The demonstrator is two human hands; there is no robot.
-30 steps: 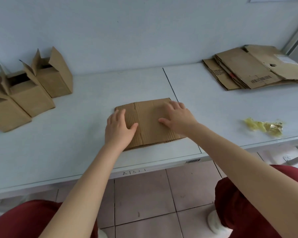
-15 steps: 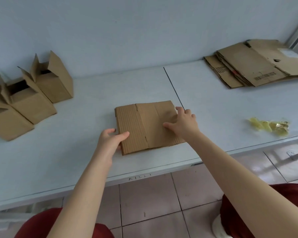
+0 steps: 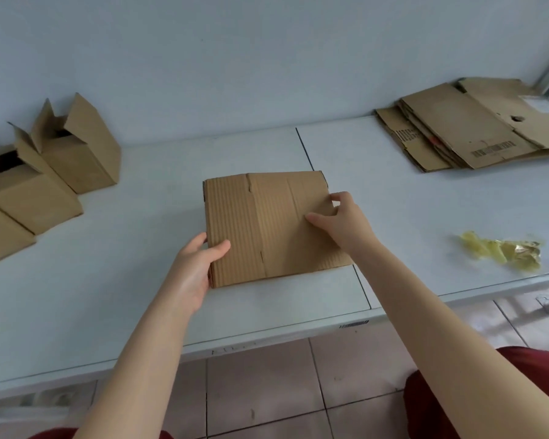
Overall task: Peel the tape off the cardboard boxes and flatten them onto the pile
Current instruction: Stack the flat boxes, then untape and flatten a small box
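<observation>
Pressing has ended: left hand [image 3: 192, 274] and right hand [image 3: 339, 223] now pinch the flattened box [image 3: 267, 226] by its side edges. Probably ready for the pile [image 3: 457, 137] (far-right tabletop corner).

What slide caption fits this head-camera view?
The left hand and right hand grip the flattened cardboard box at opposite edges on the white table, pile of flattened boxes at far right.

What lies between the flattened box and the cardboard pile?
Only bare table between flattened box and cardboard pile, in the head view; the crumpled tape lies nearer the front edge.
</observation>
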